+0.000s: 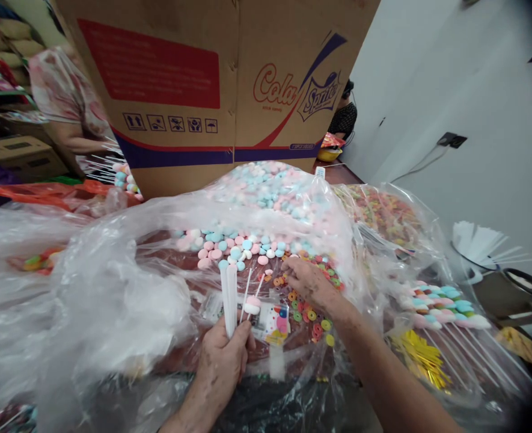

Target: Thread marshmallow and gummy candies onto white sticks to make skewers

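Note:
My left hand (225, 355) is closed around several thin white sticks (228, 294), held upright. One of the sticks carries a pink-and-white marshmallow (252, 305) threaded below its tip. My right hand (308, 281) reaches over the colourful gummy rings (313, 314), fingers loosely bent and apart, the tips close to some orange rings. Whether they touch a ring is hard to make out. Just beyond both hands, pink, blue and white round marshmallows (234, 248) spill from a big clear plastic bag (266, 186). A printed plastic wrapper (270, 322) lies beneath the sticks.
A large cardboard box (180, 132) stands behind the bag. To the right are a bag of gummies (378, 210), finished marshmallow skewers (446, 304) and gold twist ties (421, 359). Crumpled clear plastic (103, 313) covers the left. A co-worker (71, 102) is at far left.

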